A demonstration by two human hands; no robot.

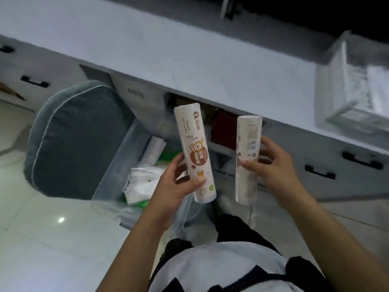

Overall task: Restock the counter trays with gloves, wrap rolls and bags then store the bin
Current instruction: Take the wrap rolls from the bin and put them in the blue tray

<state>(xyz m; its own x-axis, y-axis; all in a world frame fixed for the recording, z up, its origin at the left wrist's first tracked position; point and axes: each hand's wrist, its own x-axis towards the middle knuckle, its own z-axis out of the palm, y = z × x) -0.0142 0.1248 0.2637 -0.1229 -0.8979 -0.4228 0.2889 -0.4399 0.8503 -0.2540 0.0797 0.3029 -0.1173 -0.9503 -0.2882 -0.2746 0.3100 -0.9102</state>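
A person stood at the front edge of a pale desk [189, 60], each grip closed around a wrap roll. The left hand [179, 182] held a printed wrap roll [194, 152] upright; the right hand [271, 165] held a second wrap roll [248, 157] beside it, the two apart. Below them, a clear bin [117, 182] of white bags [141, 182] sat on the floor beside a grey cushioned stool [73, 144]. A clear tray [353, 89] rested near the desk's right end.

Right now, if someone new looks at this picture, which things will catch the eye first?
First come two wrap rolls held upright at the centre: the left hand grips the printed roll, the right hand the plainer roll. Below them on the floor stands the clear bin with white bags inside, beside a grey cushioned stool.
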